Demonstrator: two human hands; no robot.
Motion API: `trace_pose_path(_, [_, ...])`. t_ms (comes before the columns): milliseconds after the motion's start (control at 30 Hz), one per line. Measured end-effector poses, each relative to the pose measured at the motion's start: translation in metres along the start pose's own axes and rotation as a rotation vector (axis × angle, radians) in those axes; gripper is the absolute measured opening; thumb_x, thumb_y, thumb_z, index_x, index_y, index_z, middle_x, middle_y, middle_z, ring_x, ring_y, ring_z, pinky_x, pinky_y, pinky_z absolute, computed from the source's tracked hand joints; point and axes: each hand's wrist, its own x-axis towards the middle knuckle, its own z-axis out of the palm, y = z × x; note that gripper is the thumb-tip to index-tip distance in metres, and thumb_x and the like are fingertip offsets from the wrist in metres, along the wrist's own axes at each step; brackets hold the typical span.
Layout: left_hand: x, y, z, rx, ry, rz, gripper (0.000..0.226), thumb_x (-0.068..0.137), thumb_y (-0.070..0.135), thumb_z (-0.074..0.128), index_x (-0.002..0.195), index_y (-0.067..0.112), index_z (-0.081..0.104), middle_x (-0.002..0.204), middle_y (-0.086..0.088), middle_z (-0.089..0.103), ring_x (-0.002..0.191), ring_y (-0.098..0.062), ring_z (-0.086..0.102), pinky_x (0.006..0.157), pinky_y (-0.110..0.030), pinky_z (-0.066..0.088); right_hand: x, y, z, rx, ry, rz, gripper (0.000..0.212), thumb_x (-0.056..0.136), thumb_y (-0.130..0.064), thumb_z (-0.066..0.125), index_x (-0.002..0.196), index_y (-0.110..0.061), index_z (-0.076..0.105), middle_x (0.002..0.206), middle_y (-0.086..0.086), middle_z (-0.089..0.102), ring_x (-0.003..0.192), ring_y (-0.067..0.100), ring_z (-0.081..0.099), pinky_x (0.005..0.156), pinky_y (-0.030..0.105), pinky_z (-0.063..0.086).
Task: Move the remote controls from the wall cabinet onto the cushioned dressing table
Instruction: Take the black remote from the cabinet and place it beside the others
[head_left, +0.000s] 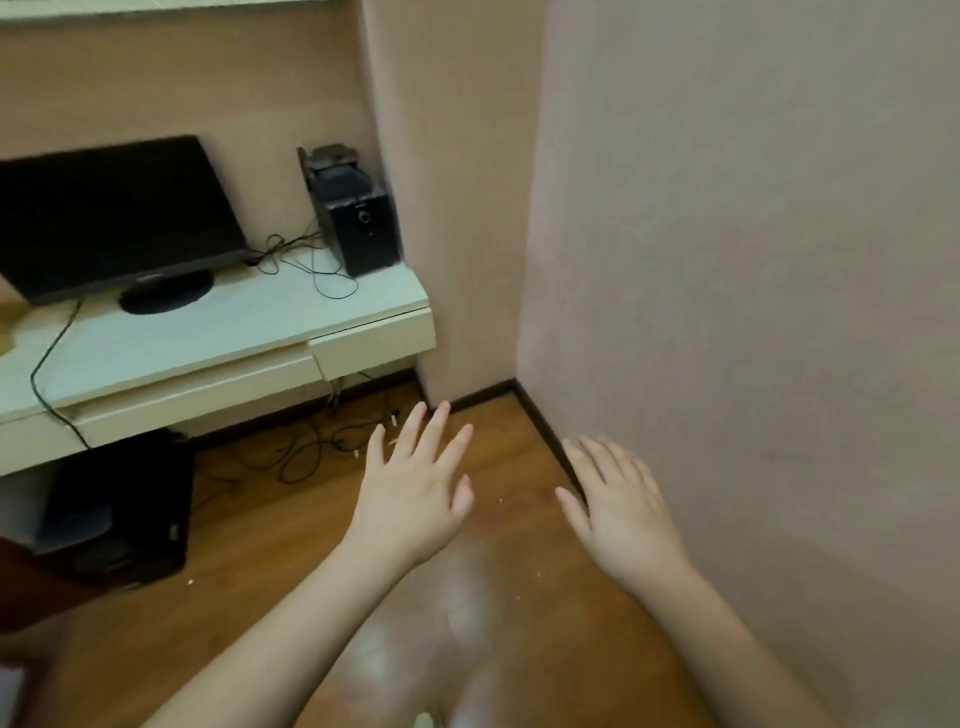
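No remote controls, wall cabinet or dressing table in sight, so you look barely started: your left hand (410, 499) and right hand (618, 512) hover flat, fingers spread, holding nothing above the floor (291, 545).

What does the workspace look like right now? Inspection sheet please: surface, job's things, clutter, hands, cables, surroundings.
Surface: white desk with drawers, against the wall.
Job's things: nothing seen; no remote controls, wall cabinet or dressing table in view.
Clutter: black monitor and black speaker on the desk; black box on the floor beneath.
Hands: left hand and right hand both open, fingers spread, holding nothing.
Cables: loose wires on the desk; tangled cords on the floor.
Surroundings: wooden floor, beige wall at right.
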Motion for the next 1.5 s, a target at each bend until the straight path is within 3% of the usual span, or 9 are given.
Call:
trace_pose_path(233, [-0.006, -0.095, -0.013, -0.01, 0.038, -0.207, 0.059, 0.094, 0.051, 0.022, 0.151, 0.036, 0.014, 0.162, 0.001, 0.004, 0.149, -0.021, -0.003, 0.118, -0.053, 0.009, 0.074, -0.089, -0.001, -0.034, 0.03, -0.232, 0.059, 0.091, -0.048, 0.03, 0.14, -0.019, 0.046, 0.141, 0.006, 0.051, 0.133, 0.026, 0.044, 0.11, 0.043, 0.033])
trace_pose_path(400, [-0.002, -0.171, -0.023, -0.036, 0.052, -0.252, 0.061, 0.092, 0.055, 0.023, 0.15, 0.037, 0.016, 0.161, 0.002, 0.011, 0.148, -0.021, 0.006, 0.116, -0.052, 0.014, 0.131, -0.173, -0.001, -0.022, 0.092, -0.334, 0.055, 0.091, -0.042, 0.031, 0.134, -0.017, 0.052, 0.134, 0.007, 0.057, 0.127, 0.028, 0.05, 0.106, 0.044, 0.039])
trace_pose_path(567, [0.0, -0.243, -0.035, 0.017, 0.04, -0.284, 0.07, 0.083, 0.057, 0.006, 0.149, 0.036, 0.017, 0.159, 0.002, 0.018, 0.146, -0.021, 0.013, 0.113, -0.048, 0.021, 0.176, -0.243, -0.005, -0.015, 0.149, -0.418, 0.049, 0.091, -0.042, 0.038, 0.13, -0.017, 0.054, 0.125, 0.004, 0.061, 0.117, 0.027, 0.056, 0.101, 0.042, 0.042])
trace_pose_path(700, [0.01, -0.28, -0.047, -0.002, 0.035, -0.299, 0.066, 0.086, 0.056, 0.008, 0.148, 0.038, 0.016, 0.161, 0.004, 0.011, 0.148, -0.02, 0.007, 0.115, -0.049, 0.02, 0.208, -0.274, -0.01, -0.029, 0.17, -0.436, 0.05, 0.091, -0.046, 0.036, 0.129, -0.019, 0.054, 0.124, 0.002, 0.062, 0.116, 0.025, 0.055, 0.101, 0.041, 0.04])
trace_pose_path(933, [0.069, -0.312, -0.075, -0.005, 0.089, -0.292, 0.073, 0.08, 0.059, 0.001, 0.149, 0.038, 0.015, 0.16, 0.005, 0.015, 0.147, -0.019, 0.01, 0.117, -0.048, 0.018, 0.272, -0.271, -0.022, -0.117, 0.192, -0.411, 0.052, 0.089, -0.046, 0.035, 0.126, -0.018, 0.059, 0.126, 0.007, 0.062, 0.118, 0.027, 0.057, 0.1, 0.041, 0.043])
trace_pose_path(1300, [0.245, -0.287, -0.137, -0.005, 0.23, -0.234, 0.052, 0.096, 0.05, 0.022, 0.147, 0.038, 0.024, 0.156, 0.008, 0.024, 0.144, -0.013, 0.015, 0.114, -0.049, 0.021, 0.424, -0.201, -0.081, -0.144, 0.307, -0.376, 0.054, 0.087, -0.044, 0.034, 0.125, -0.016, 0.06, 0.122, 0.009, 0.064, 0.114, 0.029, 0.058, 0.097, 0.042, 0.045])
trace_pose_path(1500, [0.313, -0.286, -0.176, 0.061, 0.339, -0.223, 0.072, 0.08, 0.055, 0.001, 0.145, 0.037, 0.028, 0.153, 0.007, 0.03, 0.142, -0.014, 0.022, 0.11, -0.049, 0.027, 0.499, -0.181, -0.111, -0.121, 0.365, -0.396, 0.052, 0.087, -0.041, 0.035, 0.123, -0.013, 0.061, 0.121, 0.011, 0.063, 0.111, 0.032, 0.059, 0.095, 0.042, 0.047])
